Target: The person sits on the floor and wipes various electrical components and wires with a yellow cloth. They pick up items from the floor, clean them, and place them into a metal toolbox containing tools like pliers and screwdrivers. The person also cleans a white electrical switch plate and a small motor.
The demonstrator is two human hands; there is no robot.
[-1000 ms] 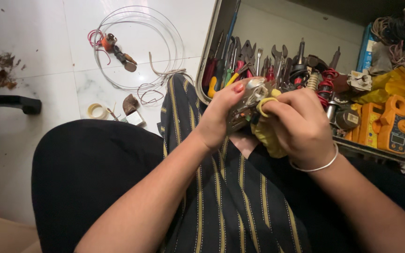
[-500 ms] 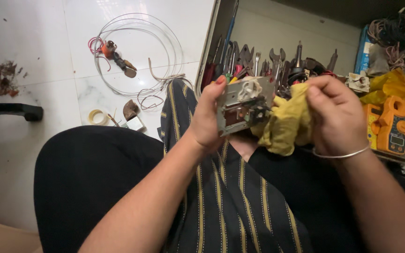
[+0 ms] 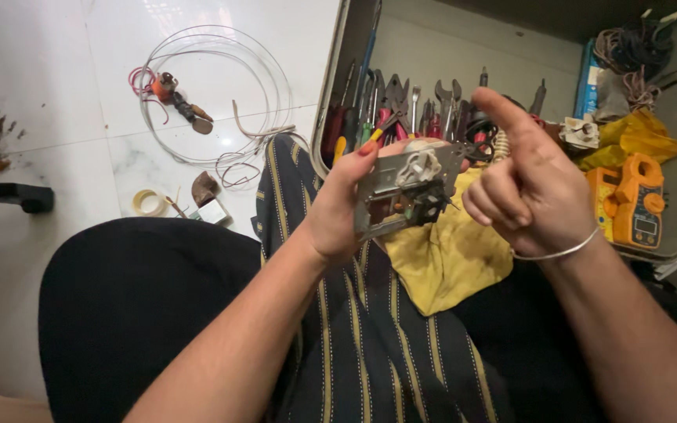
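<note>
left hand (image 3: 338, 215): clamped on switch plate (image 3: 405, 188), upright above lap | right hand (image 3: 530, 196): holds nothing, index finger raised, others curled, just right of plate | yellow cloth (image 3: 444, 262): on lap beneath plate | toolbox (image 3: 511, 39): behind, on floor

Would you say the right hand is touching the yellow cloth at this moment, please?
Apart. In the head view the right hand is lifted, index finger pointing, while the yellow cloth lies on the lap below it; the left hand holds the metal part.
</note>
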